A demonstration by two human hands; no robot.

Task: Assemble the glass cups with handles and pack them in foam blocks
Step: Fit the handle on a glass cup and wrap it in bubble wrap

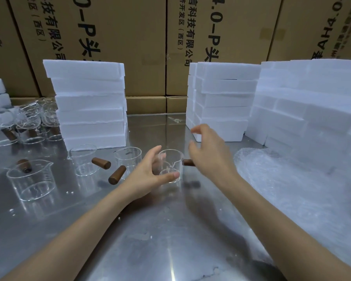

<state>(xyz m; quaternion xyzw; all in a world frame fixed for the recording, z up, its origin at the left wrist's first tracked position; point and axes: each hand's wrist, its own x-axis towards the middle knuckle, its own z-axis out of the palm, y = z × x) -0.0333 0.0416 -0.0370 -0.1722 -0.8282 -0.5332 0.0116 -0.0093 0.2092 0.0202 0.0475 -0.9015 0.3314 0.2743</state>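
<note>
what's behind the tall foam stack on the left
Behind the left foam block stack stand large printed cardboard cartons, with lower cartons at its right. The stack hides the table edge and carton bases directly behind it.

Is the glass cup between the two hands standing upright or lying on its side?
Upright. The glass cup stands on its base on the metal table, rim and spout at the top.
</note>
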